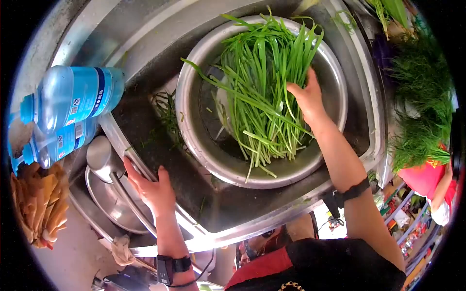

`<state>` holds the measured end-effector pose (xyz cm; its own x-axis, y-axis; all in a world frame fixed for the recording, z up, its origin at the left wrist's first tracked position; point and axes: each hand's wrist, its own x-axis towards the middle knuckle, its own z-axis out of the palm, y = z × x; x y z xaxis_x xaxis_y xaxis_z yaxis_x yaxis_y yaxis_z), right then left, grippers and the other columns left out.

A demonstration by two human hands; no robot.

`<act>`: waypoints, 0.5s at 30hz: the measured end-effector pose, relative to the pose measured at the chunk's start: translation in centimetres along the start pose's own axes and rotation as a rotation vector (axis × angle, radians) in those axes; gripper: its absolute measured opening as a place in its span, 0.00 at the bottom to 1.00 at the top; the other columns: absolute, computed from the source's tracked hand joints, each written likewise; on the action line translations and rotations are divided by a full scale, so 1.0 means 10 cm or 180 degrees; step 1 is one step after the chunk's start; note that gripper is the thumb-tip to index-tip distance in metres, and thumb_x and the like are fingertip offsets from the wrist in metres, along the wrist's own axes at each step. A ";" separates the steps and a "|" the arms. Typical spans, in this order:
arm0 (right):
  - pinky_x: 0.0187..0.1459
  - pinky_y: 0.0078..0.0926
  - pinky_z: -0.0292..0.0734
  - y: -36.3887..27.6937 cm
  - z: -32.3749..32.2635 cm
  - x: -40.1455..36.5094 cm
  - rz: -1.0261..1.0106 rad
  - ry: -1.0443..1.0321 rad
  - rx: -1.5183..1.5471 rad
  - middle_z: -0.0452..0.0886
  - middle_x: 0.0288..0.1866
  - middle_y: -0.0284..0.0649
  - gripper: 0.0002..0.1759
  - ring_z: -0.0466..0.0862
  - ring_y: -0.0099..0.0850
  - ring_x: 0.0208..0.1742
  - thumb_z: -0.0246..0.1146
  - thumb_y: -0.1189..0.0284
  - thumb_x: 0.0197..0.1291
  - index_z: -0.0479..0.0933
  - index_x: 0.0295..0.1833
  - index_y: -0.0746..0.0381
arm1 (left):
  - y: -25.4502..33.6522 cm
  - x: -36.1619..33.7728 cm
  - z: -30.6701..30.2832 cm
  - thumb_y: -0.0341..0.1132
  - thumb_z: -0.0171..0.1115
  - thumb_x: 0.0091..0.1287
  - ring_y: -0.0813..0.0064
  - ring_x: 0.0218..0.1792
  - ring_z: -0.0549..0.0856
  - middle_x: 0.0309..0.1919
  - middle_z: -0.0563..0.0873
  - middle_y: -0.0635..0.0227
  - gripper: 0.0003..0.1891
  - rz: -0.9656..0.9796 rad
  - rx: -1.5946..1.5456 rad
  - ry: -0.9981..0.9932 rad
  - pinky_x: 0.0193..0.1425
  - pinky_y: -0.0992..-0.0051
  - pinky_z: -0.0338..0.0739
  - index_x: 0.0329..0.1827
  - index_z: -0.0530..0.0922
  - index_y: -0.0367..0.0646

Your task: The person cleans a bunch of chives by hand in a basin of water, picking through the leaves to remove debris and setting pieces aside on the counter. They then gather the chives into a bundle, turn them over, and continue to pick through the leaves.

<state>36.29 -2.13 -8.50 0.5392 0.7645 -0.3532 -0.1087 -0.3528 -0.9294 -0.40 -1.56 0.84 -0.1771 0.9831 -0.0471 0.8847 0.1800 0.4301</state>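
A large bunch of long green garlic chives lies in a round steel basin, some leaves reaching past its rim. My right hand is at the bunch's right side, thumb in front and fingers partly hidden behind the leaves, closed on them. The basin stands in a steel sink with loose leaf scraps beside it. My left hand holds nothing; its fingers are apart and rest at the sink's divider, close to a steel ladle.
Blue-labelled plastic bottles stand left of the sink, above brown folded paper. A metal bowl sits in the smaller left basin. Feathery dill lies at the right. A person in red is partly visible beyond it.
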 end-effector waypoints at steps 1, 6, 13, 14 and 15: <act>0.66 0.35 0.61 -0.04 0.02 0.00 -0.0372 0.0459 -0.1092 0.67 0.65 0.52 0.47 0.69 0.40 0.65 0.67 0.73 0.51 0.52 0.75 0.61 | 0.00 0.00 0.00 0.27 0.63 0.54 0.47 0.67 0.66 0.65 0.65 0.46 0.45 -0.0011 -0.0003 -0.0005 0.70 0.59 0.60 0.76 0.51 0.44; 0.67 0.40 0.59 -0.41 0.24 -0.09 -0.2445 0.0849 -0.2072 0.71 0.60 0.51 0.27 0.66 0.44 0.67 0.66 0.73 0.51 0.71 0.59 0.61 | 0.00 0.00 -0.01 0.27 0.63 0.54 0.47 0.66 0.66 0.66 0.65 0.46 0.45 0.0000 0.0025 0.0001 0.70 0.58 0.59 0.76 0.51 0.44; 0.24 0.19 0.69 -0.36 1.04 0.48 0.1068 0.0444 0.0972 0.79 0.27 0.35 0.09 0.75 0.23 0.23 0.67 0.70 0.58 0.78 0.39 0.63 | -0.01 0.00 0.00 0.27 0.62 0.54 0.46 0.67 0.65 0.66 0.65 0.45 0.45 0.0003 0.0076 -0.0017 0.71 0.57 0.58 0.76 0.50 0.45; 0.23 0.18 0.68 -0.35 1.09 0.54 0.1037 0.0485 0.1238 0.79 0.28 0.34 0.09 0.75 0.22 0.23 0.67 0.69 0.58 0.77 0.37 0.63 | -0.02 0.01 0.00 0.27 0.62 0.55 0.46 0.67 0.64 0.66 0.65 0.45 0.45 -0.0010 0.0065 -0.0013 0.71 0.57 0.58 0.76 0.50 0.45; 0.22 0.17 0.66 -0.32 1.13 0.59 0.1006 0.0529 0.1503 0.79 0.28 0.34 0.09 0.75 0.22 0.24 0.68 0.69 0.58 0.77 0.36 0.62 | -0.02 0.01 0.00 0.27 0.62 0.55 0.46 0.67 0.64 0.66 0.65 0.45 0.45 -0.0022 0.0055 -0.0011 0.71 0.57 0.57 0.76 0.50 0.44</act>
<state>30.39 9.60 -8.83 0.5395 0.5532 -0.6347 -0.6248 -0.2422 -0.7422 -0.55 -1.47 0.73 -0.1818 0.9819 -0.0533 0.8907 0.1874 0.4142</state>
